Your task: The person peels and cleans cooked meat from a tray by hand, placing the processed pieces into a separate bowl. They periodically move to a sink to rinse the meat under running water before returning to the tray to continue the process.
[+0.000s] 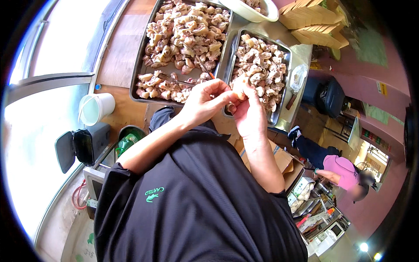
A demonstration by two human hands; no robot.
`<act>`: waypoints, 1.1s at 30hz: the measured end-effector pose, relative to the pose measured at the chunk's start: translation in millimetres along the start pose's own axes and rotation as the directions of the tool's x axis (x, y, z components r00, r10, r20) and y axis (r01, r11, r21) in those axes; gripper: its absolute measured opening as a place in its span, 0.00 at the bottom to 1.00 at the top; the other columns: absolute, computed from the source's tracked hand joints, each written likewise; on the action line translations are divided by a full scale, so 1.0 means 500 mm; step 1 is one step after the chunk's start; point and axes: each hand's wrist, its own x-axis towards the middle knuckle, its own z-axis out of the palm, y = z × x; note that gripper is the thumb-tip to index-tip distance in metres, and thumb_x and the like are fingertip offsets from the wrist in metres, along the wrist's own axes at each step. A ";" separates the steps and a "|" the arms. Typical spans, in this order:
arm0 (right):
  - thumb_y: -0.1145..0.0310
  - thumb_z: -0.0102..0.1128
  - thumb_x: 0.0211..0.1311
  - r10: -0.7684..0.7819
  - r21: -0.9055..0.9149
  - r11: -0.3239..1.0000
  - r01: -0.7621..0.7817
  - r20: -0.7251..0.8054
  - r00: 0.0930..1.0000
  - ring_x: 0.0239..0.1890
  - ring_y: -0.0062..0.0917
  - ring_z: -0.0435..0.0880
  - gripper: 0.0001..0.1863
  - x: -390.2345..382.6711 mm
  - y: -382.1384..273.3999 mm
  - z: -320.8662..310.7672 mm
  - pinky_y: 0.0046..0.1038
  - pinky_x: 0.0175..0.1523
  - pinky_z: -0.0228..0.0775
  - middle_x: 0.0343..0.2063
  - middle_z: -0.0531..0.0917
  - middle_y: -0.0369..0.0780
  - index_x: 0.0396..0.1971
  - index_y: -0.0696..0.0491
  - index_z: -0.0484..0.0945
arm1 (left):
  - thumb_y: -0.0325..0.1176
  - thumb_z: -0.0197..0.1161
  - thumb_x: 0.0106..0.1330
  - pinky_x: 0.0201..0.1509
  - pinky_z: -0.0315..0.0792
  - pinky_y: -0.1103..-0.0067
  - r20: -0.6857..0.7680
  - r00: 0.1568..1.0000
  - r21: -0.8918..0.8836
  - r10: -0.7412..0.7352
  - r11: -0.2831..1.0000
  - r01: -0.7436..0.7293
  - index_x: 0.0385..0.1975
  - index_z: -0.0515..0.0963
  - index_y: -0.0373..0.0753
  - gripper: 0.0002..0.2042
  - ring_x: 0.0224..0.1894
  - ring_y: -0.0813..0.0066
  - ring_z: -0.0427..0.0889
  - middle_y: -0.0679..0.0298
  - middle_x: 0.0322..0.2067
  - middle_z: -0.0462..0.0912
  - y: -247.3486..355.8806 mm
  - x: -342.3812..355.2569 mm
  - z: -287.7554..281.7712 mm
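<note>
My left hand (pixel 205 100) and my right hand (pixel 248 107) meet over the lower edge of the trays, both closed on a pale piece of meat (pixel 239 87). Beside them, a large steel tray (pixel 137 67) holds heaped meat pieces (pixel 183 30), with metal utensils (pixel 174 80) lying among them, one with an orange part. A smaller steel tray (pixel 286 65) on the right holds more pale chopped pieces (pixel 257 56), partly hidden behind my hands.
A white bowl (pixel 270 13) and cardboard stacks (pixel 314 26) stand beyond the trays. A white bucket (pixel 97 108), grey bin (pixel 65 150) and cardboard boxes (pixel 288 163) are around me. A person in a pink top (pixel 338 168) stands to the right.
</note>
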 end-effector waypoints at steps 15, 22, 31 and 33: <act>0.55 0.78 0.57 -0.377 -0.823 0.556 -0.116 -0.374 0.847 0.29 0.20 0.81 0.25 0.378 -0.023 -0.621 0.22 0.35 0.75 0.32 0.86 0.37 0.46 0.58 0.84 | 0.35 0.66 0.65 0.40 0.79 0.76 -0.437 0.898 0.507 0.061 0.841 0.189 0.38 0.83 0.34 0.10 0.32 0.73 0.85 0.59 0.29 0.86 -0.140 -0.024 -0.294; 0.67 0.73 0.62 -0.597 -0.899 0.429 0.084 -0.212 0.774 0.42 0.22 0.83 0.17 0.317 0.044 -0.524 0.24 0.51 0.76 0.40 0.86 0.39 0.45 0.61 0.81 | 0.33 0.66 0.58 0.49 0.77 0.63 -0.513 0.774 0.803 0.371 0.527 0.280 0.43 0.80 0.38 0.13 0.43 0.52 0.84 0.52 0.36 0.85 -0.248 0.069 -0.492; 0.72 0.70 0.63 -0.461 -0.846 0.528 0.075 -0.211 0.862 0.33 0.14 0.76 0.10 0.145 0.233 -0.354 0.19 0.41 0.70 0.31 0.81 0.31 0.43 0.58 0.83 | 0.36 0.68 0.55 0.51 0.78 0.64 -0.322 0.900 0.930 0.295 0.276 0.242 0.51 0.81 0.42 0.22 0.49 0.53 0.81 0.52 0.42 0.81 -0.238 0.161 -0.541; 0.71 0.68 0.66 -0.409 -0.825 0.565 0.018 -0.260 0.875 0.36 0.15 0.79 0.10 0.124 0.250 -0.313 0.20 0.45 0.73 0.35 0.84 0.33 0.43 0.58 0.83 | 0.36 0.68 0.55 0.52 0.78 0.63 -0.331 0.901 0.913 0.281 0.335 0.232 0.47 0.82 0.42 0.19 0.47 0.52 0.81 0.52 0.41 0.81 -0.236 0.158 -0.552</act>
